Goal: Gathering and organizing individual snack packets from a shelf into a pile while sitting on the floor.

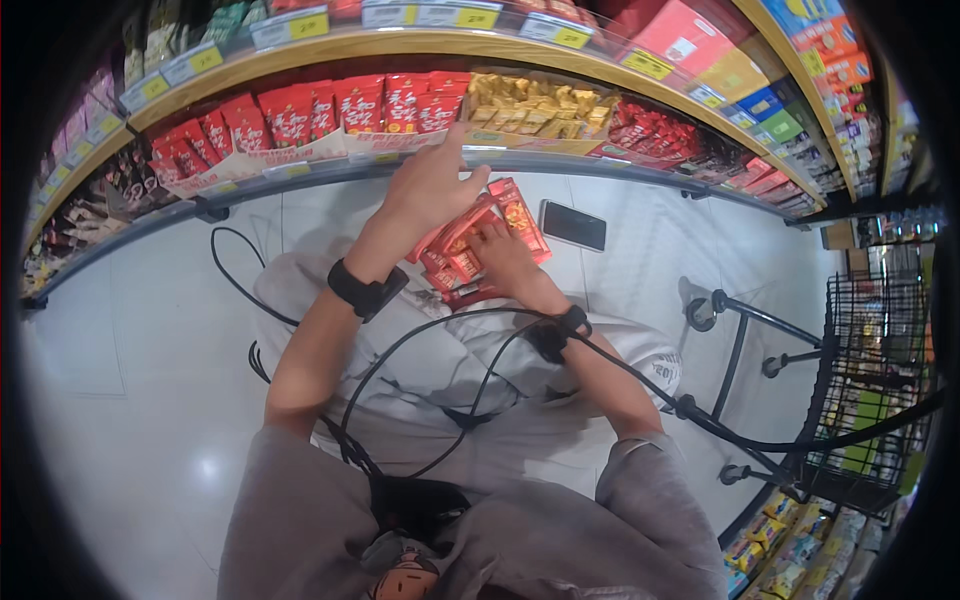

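My left hand [431, 184] reaches toward the lower shelf, index finger extended and thumb apart, with nothing visible in it. Its fingertip overlaps the front edge of the shelf near red pouches [439, 101] and gold-wrapped packets [540, 105]; whether it touches them I cannot tell. Several flat red packets [465, 259] are piled in front of my crossed legs. Over that pile lies my right hand [504, 255], fingers against the packets; the picture does not settle whether it grips one. A longer red packet [523, 217] lies at the pile's far right side.
A smartphone [574, 225] lies on the tiled floor right of the packets. Black cables [420, 330] loop across my lap and right forearm. A wheeled wire shopping cart [862, 360] stands at right. Above the lower row runs a wooden shelf edge [360, 54] with price tags.
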{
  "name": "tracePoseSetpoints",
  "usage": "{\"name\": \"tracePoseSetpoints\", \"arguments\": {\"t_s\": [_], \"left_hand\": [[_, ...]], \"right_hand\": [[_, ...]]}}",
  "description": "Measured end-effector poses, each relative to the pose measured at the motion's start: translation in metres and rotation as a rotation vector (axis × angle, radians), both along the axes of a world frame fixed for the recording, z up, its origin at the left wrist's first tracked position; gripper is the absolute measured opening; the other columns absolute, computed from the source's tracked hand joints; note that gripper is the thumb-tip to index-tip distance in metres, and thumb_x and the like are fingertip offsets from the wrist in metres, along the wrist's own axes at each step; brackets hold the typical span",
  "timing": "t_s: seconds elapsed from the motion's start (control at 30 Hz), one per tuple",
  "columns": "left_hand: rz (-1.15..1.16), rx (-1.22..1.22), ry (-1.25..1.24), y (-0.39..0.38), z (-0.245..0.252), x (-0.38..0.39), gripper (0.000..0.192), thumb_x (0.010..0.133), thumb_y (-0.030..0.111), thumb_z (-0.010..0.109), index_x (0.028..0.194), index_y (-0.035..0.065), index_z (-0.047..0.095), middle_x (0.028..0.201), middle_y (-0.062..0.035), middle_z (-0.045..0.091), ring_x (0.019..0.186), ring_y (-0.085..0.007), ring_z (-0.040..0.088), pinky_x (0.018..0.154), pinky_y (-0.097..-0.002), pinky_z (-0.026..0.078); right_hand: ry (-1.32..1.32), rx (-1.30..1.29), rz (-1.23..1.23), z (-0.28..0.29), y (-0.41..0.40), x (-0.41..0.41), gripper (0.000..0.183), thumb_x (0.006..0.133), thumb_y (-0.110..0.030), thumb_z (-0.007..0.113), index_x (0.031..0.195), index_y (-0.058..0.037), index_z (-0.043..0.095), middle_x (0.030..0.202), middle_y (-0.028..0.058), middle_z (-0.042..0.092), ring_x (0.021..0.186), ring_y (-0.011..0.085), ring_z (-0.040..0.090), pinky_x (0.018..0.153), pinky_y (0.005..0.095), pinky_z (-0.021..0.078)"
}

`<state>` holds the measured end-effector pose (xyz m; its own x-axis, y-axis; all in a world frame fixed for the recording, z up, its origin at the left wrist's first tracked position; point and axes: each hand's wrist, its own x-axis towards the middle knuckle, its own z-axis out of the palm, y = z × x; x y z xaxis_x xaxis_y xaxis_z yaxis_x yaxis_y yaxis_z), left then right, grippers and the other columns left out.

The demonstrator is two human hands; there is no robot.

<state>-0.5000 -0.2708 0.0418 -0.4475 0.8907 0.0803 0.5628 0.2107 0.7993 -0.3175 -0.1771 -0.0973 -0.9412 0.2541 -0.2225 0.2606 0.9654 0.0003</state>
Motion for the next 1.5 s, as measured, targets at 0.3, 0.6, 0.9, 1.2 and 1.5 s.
{"name": "tracePoseSetpoints", "arguments": {"t_s": [0.3,0.6,0.9,1.2,1.5], "left_hand": [[0.106,-0.031,0.035,-0.004,0.005,-0.004,0.056,0.087,0.029,0.066,0.134,0.0065,0.046,0.1,-0.0179,0.069,0.102,-0.0378,0.062,0.086,-0.0446,0.049],[0.101,0.066,0.118,-0.003,-0.005,0.003,0.046,0.087,0.023,0.066,0.126,0.0052,0.052,0.091,-0.0136,0.071,0.094,-0.0342,0.065,0.08,-0.0443,0.05],[0.05,-0.002,0.031,-0.006,-0.003,0.01,0.045,0.086,0.028,0.064,0.126,0.0094,0.054,0.096,-0.0126,0.071,0.096,-0.0351,0.065,0.08,-0.0447,0.051],[0.112,0.107,0.065,0.004,-0.035,0.001,0.04,0.085,0.02,0.069,0.121,0.007,0.056,0.092,-0.0163,0.07,0.083,-0.0276,0.069,0.073,-0.0382,0.052],[-0.171,-0.459,-0.828,0.008,-0.03,-0.014,0.061,0.093,0.058,0.055,0.124,0.0065,0.062,0.107,-0.0102,0.068,0.1,-0.0189,0.062,0.082,-0.0336,0.049]], "right_hand": [[0.072,0.161,0.305,-0.008,0.007,-0.027,0.041,0.086,-0.015,0.057,0.125,-0.0053,0.056,0.128,0.0115,0.058,0.122,0.0258,0.053,0.105,0.0495,0.0371],[0.036,0.176,0.324,-0.002,-0.001,-0.029,0.03,0.084,-0.013,0.059,0.113,-0.0056,0.06,0.118,0.0105,0.064,0.113,0.0253,0.061,0.096,0.0419,0.0464],[0.166,0.201,0.299,-0.01,-0.006,-0.03,0.016,0.08,-0.012,0.06,0.095,-0.0057,0.064,0.091,0.008,0.069,0.09,0.0252,0.068,0.079,0.0354,0.0533],[0.073,-0.169,0.13,0.023,0.005,-0.021,0.032,0.074,-0.005,0.064,0.105,-0.0034,0.061,0.09,0.015,0.067,0.087,0.0338,0.067,0.072,0.0447,0.0544],[0.647,-0.268,0.099,0.145,0.015,0.017,0.033,0.066,-0.001,0.064,0.098,-0.0044,0.06,0.097,0.0134,0.064,0.095,0.0336,0.06,0.081,0.0428,0.048]]}}
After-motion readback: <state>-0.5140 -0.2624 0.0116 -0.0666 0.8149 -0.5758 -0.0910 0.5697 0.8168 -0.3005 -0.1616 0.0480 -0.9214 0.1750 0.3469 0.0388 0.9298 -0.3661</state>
